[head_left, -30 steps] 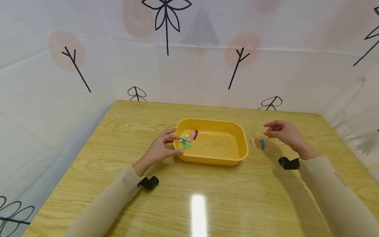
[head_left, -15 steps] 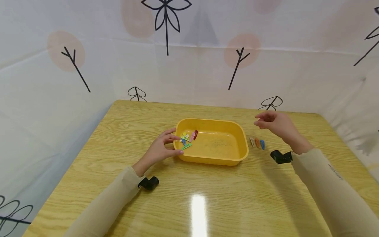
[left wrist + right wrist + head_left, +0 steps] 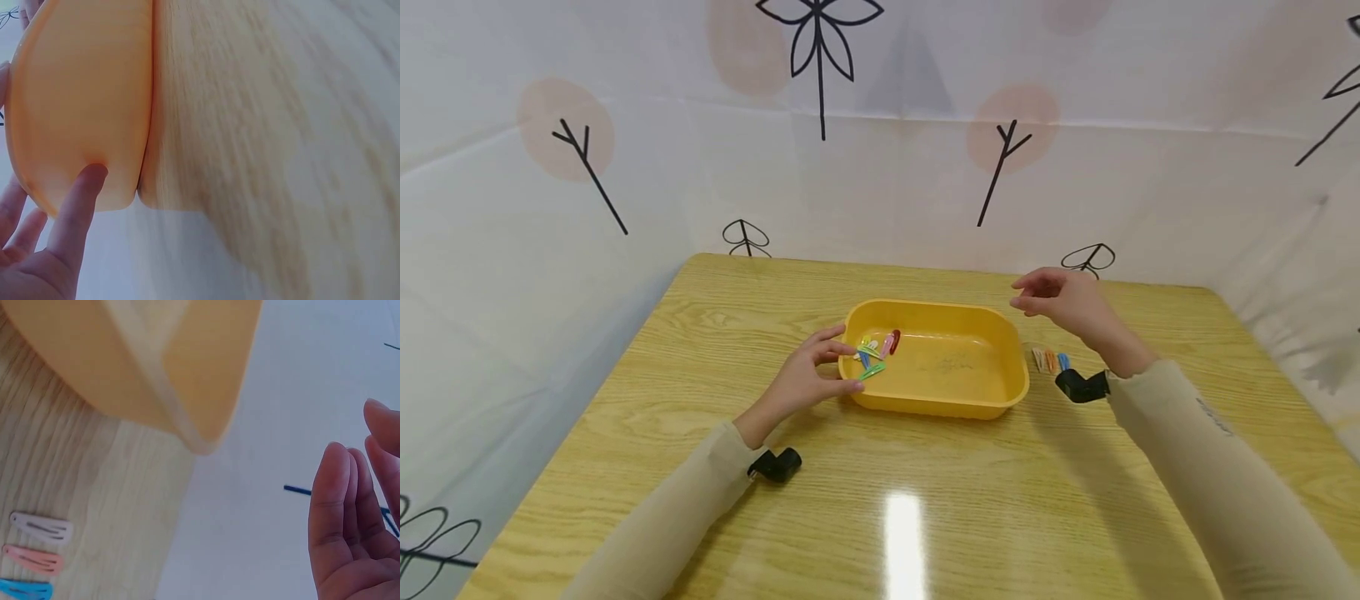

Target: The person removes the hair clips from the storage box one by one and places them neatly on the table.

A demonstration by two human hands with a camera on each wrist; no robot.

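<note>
- At the left end of a yellow tray (image 3: pixel 955 362), a person's left hand (image 3: pixel 801 375) curves thumb and fingers around the plastic, one digit pressed to the outer wall in the left wrist view; the hold seems meant to keep the tray from sliding.
- Inside the tray, close to that hand, lies a loose cluster of snap hair clips, among them a dark red clip (image 3: pixel 896 341), a pink clip (image 3: pixel 887 345) and a green clip (image 3: pixel 872 371); some overlap, too jumbled to count.
- Beyond the tray's far right corner, the right hand (image 3: pixel 1071 304) hangs in the air, fingers softly bent, thumb apart, nothing visible between them; its height probably keeps it free of the rim.
- Just right of the tray, on the wooden table (image 3: pixel 760 533), three more clips lie side by side: a pale clip (image 3: pixel 42 527), an orange clip (image 3: pixel 34 560) and a blue clip (image 3: pixel 26 589), spaced, perhaps, so that each can be lifted singly.
- Past the table's far edge hangs a pale cloth (image 3: pixel 895 200) printed with line-drawn plants, likely a screen for the workspace.
</note>
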